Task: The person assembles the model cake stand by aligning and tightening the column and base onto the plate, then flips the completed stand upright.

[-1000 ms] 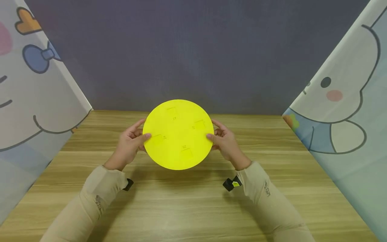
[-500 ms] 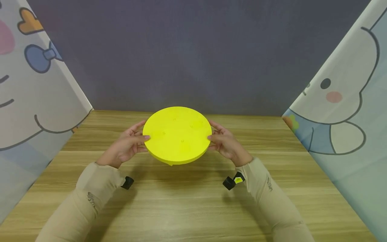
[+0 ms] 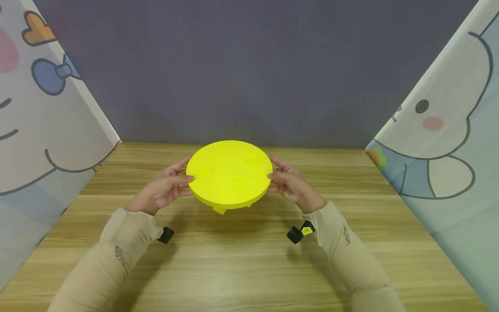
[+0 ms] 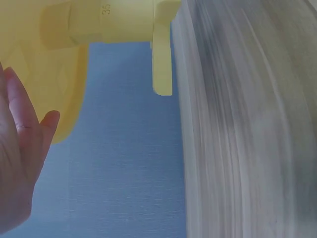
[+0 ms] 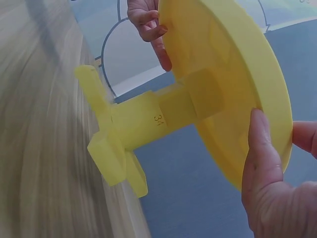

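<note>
A small yellow pedestal table [image 3: 229, 171] has a round top, which both hands hold by opposite edges. My left hand [image 3: 163, 190] pinches the left rim, thumb on top and fingers underneath. On the right rim, my right hand [image 3: 294, 187] grips in the same way. Beneath the top, the right wrist view shows a thick column [image 5: 141, 119] marked 34, ending in splayed feet [image 5: 108, 157]. In the left wrist view the column [image 4: 119, 20] carries the number 35, and one foot [image 4: 162, 69] points toward the wooden surface's side. The top tilts slightly toward the camera.
A wood-grain tabletop [image 3: 234, 268] spreads below the hands. Behind it rises a dark grey panel [image 3: 241, 69]. Cartoon-printed panels flank it on the left [image 3: 74, 125] and right [image 3: 452, 130]. Small black devices [image 3: 166, 235] sit at the sleeve cuffs.
The round top has tipped from facing the camera to lying flatter and slightly lower. Its side edge and parts of the feet now show under it. Both hands keep their hold.
</note>
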Motion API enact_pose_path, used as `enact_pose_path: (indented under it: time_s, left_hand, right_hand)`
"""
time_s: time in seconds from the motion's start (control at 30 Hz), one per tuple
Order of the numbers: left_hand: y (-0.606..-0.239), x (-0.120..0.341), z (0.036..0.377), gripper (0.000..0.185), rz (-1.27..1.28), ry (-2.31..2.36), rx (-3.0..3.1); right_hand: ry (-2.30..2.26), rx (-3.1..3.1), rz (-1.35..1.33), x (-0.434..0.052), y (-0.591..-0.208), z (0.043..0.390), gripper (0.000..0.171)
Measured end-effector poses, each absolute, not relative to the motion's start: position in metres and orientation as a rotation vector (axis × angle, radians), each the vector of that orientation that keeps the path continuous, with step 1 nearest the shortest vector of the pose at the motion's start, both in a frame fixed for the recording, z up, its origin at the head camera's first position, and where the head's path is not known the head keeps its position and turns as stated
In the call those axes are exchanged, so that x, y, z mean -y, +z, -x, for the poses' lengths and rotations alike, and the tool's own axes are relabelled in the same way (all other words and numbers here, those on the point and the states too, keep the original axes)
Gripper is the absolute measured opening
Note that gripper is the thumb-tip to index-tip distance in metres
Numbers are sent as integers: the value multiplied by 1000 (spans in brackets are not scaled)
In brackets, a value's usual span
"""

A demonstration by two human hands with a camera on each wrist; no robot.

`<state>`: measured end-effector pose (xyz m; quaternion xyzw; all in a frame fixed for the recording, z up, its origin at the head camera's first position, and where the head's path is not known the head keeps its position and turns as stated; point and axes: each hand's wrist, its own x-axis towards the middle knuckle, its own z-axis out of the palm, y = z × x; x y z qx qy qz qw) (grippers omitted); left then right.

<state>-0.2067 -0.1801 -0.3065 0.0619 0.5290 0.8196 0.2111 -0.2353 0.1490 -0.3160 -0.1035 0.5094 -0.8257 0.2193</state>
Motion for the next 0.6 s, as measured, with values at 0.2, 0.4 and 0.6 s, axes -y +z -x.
enact_pose_path:
  time_s: [0.2, 0.4, 0.6]
  left_hand:
    - [-311, 178, 208, 78, -112, 2269, -1491]
    - [-317, 178, 210, 81, -82, 2248, -1502]
    - [-324, 179, 213, 80, -116, 2194, -1580]
  right_hand:
    - [-2266, -1458, 234, -149, -322, 235, 69]
    - [-2270, -1464, 204, -149, -329, 236, 67]
    - [-2274, -1476, 178, -149, -336, 237, 69]
